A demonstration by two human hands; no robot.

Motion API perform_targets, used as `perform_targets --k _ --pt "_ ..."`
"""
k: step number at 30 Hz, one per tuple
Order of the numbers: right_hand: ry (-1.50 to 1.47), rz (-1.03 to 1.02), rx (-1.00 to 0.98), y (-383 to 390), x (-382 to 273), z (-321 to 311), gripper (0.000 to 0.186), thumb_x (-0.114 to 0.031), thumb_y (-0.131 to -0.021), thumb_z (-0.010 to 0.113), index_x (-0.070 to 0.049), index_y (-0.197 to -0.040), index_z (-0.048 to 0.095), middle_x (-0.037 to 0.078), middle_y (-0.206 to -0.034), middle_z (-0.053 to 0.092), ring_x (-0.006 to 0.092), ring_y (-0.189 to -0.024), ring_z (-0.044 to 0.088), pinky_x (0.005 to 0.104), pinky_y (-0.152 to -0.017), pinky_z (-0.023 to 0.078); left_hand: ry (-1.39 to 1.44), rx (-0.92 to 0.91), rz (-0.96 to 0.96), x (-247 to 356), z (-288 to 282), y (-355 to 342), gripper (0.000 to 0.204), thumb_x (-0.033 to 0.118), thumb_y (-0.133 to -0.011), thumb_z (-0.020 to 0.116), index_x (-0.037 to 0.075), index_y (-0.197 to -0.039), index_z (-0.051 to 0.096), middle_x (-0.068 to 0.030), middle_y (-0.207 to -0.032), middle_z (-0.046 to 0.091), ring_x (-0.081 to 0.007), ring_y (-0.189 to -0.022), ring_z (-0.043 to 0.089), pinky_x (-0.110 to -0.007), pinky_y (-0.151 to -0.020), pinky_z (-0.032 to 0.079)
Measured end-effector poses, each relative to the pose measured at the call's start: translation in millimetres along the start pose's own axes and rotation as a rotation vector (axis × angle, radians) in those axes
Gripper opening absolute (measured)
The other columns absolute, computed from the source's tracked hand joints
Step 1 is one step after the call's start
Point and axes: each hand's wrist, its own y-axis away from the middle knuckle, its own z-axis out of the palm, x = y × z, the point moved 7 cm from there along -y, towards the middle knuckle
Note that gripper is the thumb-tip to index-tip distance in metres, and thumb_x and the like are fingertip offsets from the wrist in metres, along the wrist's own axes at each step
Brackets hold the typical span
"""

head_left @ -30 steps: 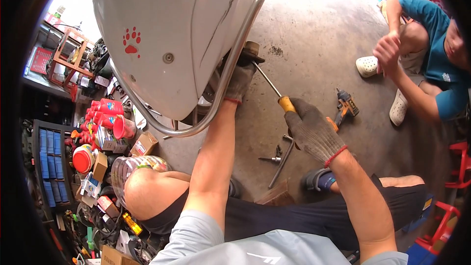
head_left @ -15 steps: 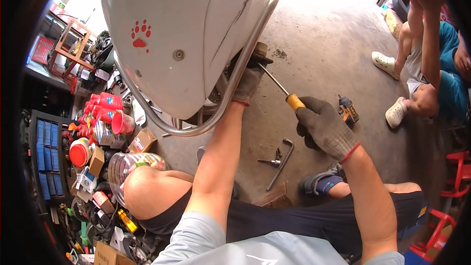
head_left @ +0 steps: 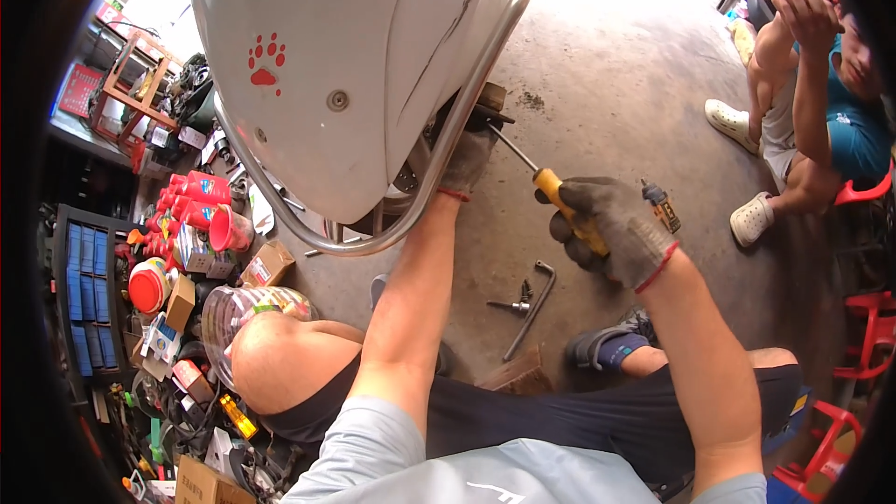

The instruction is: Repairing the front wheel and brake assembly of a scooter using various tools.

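My right hand [head_left: 621, 233], in a grey work glove, is closed around the yellow handle of a screwdriver [head_left: 548, 183]. Its metal shaft slants up and left, the tip meeting a dark part [head_left: 497, 116] at the side of a white scooter-like body [head_left: 308, 121]. My left hand [head_left: 469, 163], gloved too, reaches behind the bent chrome tube [head_left: 397, 233] beside that dark part. Its fingers are hidden, so what they hold cannot be made out.
On the floor lie an L-shaped wrench [head_left: 532, 313], a small socket tool [head_left: 509, 305] and a cordless driver [head_left: 661, 205]. Red bottles [head_left: 201, 189], boxes and loose parts crowd the left. A seated person [head_left: 831, 103] is at right, near red stools [head_left: 868, 336].
My right hand has shifted slightly left and down, and its fingers have changed their hold on the screwdriver handle. My left hand stays at the dark part. The seated person's raised hands have lowered.
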Motion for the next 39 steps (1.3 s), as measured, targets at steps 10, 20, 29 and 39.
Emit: perform_targets --k 10,20,29,39 --pt "0.0 -0.05 -0.011 10.6 3.8 -4.6 0.036 -0.024 -0.099 0.052 0.001 -0.123 0.06 0.007 -0.074 0.06 0.0114 -0.05 0.049 0.0236 -0.043 0.038 -0.22 0.143 0.132 15.1 -15.1 -0.7 0.046 0.032 -0.081 0.076 0.006 -0.117 0.067 -0.0178 -0.107 0.07 -0.0371 -0.104 0.066 -0.047 -0.093 0.05" --pt "0.106 -0.195 -0.036 21.9 11.4 -25.0 0.037 -0.025 -0.097 0.052 0.0 -0.122 0.059 0.006 -0.072 0.061 0.0122 -0.047 0.052 0.0268 -0.042 0.037 0.135 0.164 -0.019 11.2 -10.5 2.3 0.047 0.03 -0.078 0.079 0.007 -0.118 0.068 -0.0169 -0.11 0.07 -0.0355 -0.107 0.065 -0.046 -0.094 0.05" --pt "0.133 -0.2 0.01 23.9 19.6 -37.4 0.039 -0.027 -0.097 0.053 0.0 -0.124 0.058 0.006 -0.072 0.061 0.0126 -0.048 0.053 0.0271 -0.043 0.038 0.048 0.004 -0.096 19.1 -10.6 0.5 0.053 0.027 -0.077 0.081 0.005 -0.123 0.066 -0.0196 -0.116 0.069 -0.0354 -0.113 0.063 -0.045 -0.099 0.048" --pt "0.118 -0.144 0.007 6.0 36.1 -51.6 0.035 -0.025 -0.096 0.056 0.0 -0.121 0.063 0.006 -0.079 0.062 0.0129 -0.065 0.059 0.0265 -0.057 0.046 0.093 -0.071 -0.183 22.3 -20.9 -6.5 0.058 0.019 -0.074 0.08 0.005 -0.128 0.063 -0.0169 -0.126 0.064 -0.0326 -0.119 0.059 -0.042 -0.105 0.044"
